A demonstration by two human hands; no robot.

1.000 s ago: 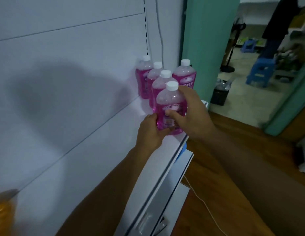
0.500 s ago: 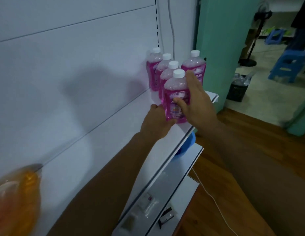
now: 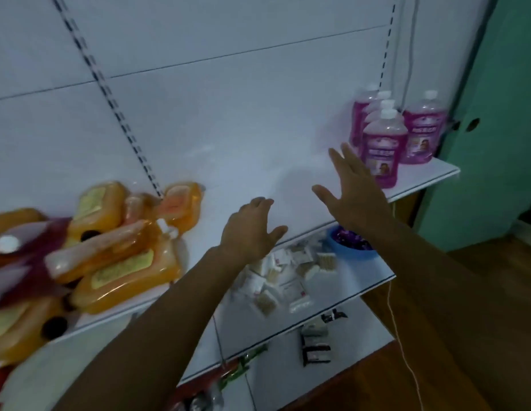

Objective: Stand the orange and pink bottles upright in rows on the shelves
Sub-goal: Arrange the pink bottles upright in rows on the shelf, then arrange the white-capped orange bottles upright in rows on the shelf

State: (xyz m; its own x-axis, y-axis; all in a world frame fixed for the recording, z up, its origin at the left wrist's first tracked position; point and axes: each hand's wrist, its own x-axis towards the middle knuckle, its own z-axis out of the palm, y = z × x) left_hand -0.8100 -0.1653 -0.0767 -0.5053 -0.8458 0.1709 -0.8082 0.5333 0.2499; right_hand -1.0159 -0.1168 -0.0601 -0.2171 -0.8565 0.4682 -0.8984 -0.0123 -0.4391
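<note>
Reaching with both empty, spread-fingered hands, left hand point(image 3: 252, 229) and right hand point(image 3: 354, 194), the fallen translucent orange plastic bottles point(image 3: 115, 250) should be gripped low and stood beside the upright pink bottles point(image 3: 383, 146).

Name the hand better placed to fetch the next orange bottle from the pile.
Left. The left hand, open and empty, hovers nearer the orange bottles lying heaped at the shelf's left; the right hand is by the pink bottles.

Five upright pink bottles point(image 3: 383, 149) at the shelf's point(image 3: 418, 182) right end; orange bottles point(image 3: 115, 253) heaped flat at left.
</note>
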